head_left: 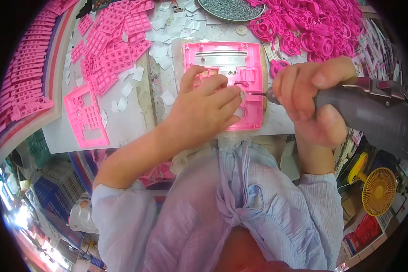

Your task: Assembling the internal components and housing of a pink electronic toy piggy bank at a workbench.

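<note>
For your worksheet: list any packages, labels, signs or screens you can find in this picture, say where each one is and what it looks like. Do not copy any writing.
Small white paper slips: scattered on the table beyond the pink panel, roughly square, plain white.
Red packages: lower right, beside the yellow fan, stacked, boxy.
Clear plastic bag: lower left, crumpled.
No signs or screens show.

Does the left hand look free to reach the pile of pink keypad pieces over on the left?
Probably yes. The left hand presses on the pink panel, holding nothing, and only small white squares lie between it and the keypad pieces.
</note>
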Demonstrator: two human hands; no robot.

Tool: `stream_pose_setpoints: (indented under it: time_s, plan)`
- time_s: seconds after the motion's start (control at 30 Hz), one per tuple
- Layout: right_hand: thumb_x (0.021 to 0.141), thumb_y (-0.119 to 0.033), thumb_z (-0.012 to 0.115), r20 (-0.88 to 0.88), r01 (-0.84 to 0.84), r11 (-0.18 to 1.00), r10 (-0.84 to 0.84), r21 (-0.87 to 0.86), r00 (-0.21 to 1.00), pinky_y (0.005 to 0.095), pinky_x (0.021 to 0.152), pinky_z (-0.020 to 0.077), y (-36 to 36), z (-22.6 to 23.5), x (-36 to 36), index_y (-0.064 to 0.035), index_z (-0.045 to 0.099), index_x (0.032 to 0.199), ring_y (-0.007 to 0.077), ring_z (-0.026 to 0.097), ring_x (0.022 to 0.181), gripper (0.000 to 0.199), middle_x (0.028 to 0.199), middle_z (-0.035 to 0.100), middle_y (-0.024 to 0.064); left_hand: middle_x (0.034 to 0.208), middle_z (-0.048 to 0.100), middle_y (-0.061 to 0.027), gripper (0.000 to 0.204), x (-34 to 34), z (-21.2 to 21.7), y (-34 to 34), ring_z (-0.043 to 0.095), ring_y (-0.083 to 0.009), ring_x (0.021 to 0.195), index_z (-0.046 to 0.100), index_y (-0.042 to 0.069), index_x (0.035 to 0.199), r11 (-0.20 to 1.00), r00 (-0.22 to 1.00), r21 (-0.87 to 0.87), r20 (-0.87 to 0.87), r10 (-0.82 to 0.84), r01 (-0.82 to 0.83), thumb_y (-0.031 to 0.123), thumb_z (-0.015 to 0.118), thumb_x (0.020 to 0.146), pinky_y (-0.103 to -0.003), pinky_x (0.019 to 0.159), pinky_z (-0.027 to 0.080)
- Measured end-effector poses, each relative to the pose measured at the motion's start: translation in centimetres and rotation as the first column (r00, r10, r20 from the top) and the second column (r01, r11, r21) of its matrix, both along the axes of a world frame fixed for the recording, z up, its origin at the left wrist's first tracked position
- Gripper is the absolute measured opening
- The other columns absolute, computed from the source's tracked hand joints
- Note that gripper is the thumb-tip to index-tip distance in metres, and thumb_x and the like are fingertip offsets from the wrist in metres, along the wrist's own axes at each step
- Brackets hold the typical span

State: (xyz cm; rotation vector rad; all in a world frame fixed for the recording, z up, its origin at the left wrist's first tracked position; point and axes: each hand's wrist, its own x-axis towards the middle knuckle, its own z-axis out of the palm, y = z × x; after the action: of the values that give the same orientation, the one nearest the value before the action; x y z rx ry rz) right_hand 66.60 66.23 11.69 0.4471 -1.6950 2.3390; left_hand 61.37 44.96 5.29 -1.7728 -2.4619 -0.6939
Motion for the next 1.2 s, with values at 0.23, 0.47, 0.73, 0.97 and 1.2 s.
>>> stream_pose_setpoints:
  time_s: [0.23, 0.47, 0.73, 0.97, 1.2]
  plan:
    - [0.093, -0.028, 0.066, 0.01, 0.037, 0.996, -0.038, 0.079, 0.999, 0.0328, 0.055, 0.0398, -0.6, -1.1, 0.1, -0.0095, 0.049, 0.113, 0.0127, 0.046, 0.055, 0.032, 0.063, 0.048, -0.0022, 0.115, 0.065, 0.0033, 0.029, -0.3, 1.0, 0.0, 0.057, -0.0156, 0.113, 0.07, 0.013, 0.11, 0.988, 0.954, -0.124, -0.271, -0.125, 0.094, 0.024, 0.067, 0.083, -0.056, 0.113, 0.031]
    - [0.092, -0.028, 0.066, 0.003, 0.036, 0.995, -0.037, 0.092, 0.999, 0.0326, 0.055, 0.0401, -0.8, -1.7, 0.0, -0.009, 0.049, 0.112, 0.0126, 0.046, 0.056, 0.032, 0.063, 0.048, -0.0017, 0.112, 0.064, -0.0013, 0.035, 0.9, 1.1, 0.1, 0.058, -0.0153, 0.109, 0.07, 0.006, 0.111, 0.987, 0.927, -0.149, -0.358, -0.115, 0.065, 0.019, 0.063, 0.08, -0.055, 0.112, 0.035]
    - [0.085, -0.018, 0.069, 0.013, 0.088, 0.996, -0.088, -0.007, 0.996, 0.0296, 0.058, 0.0493, -0.6, -1.8, 0.3, 0.0021, 0.05, 0.112, 0.0128, 0.054, 0.062, 0.039, 0.074, 0.056, 0.0079, 0.116, 0.063, -0.0034, 0.038, 3.0, 1.5, 0.5, 0.056, -0.0158, 0.103, 0.07, 0.004, 0.114, 0.98, 0.963, -0.19, -0.269, 0.011, -0.064, 0.018, 0.062, 0.08, -0.048, 0.102, 0.039]
    - [0.091, -0.024, 0.065, -0.017, 0.072, 0.994, -0.071, 0.083, 0.997, 0.0313, 0.057, 0.0403, 0.1, -1.3, 0.2, -0.0048, 0.049, 0.114, 0.0126, 0.048, 0.06, 0.034, 0.069, 0.051, 0.0019, 0.113, 0.062, -0.001, 0.034, -0.3, 2.4, 0.8, 0.056, -0.0157, 0.11, 0.069, 0.007, 0.113, 0.943, 0.963, -0.293, -0.168, -0.211, 0.156, 0.018, 0.061, 0.082, -0.047, 0.103, 0.038]
    - [0.087, -0.02, 0.068, 0.092, 0.075, 0.996, -0.079, 0.045, 0.993, 0.0299, 0.064, 0.0486, -0.7, -1.5, 0.7, -0.0011, 0.05, 0.111, 0.0135, 0.057, 0.068, 0.035, 0.075, 0.057, 0.0061, 0.11, 0.061, 0.0026, 0.031, -2.0, 1.4, 0.1, 0.055, -0.0135, 0.114, 0.069, 0.011, 0.113, 0.962, 0.956, -0.146, -0.15, -0.253, 0.231, 0.019, 0.061, 0.084, -0.048, 0.107, 0.037]
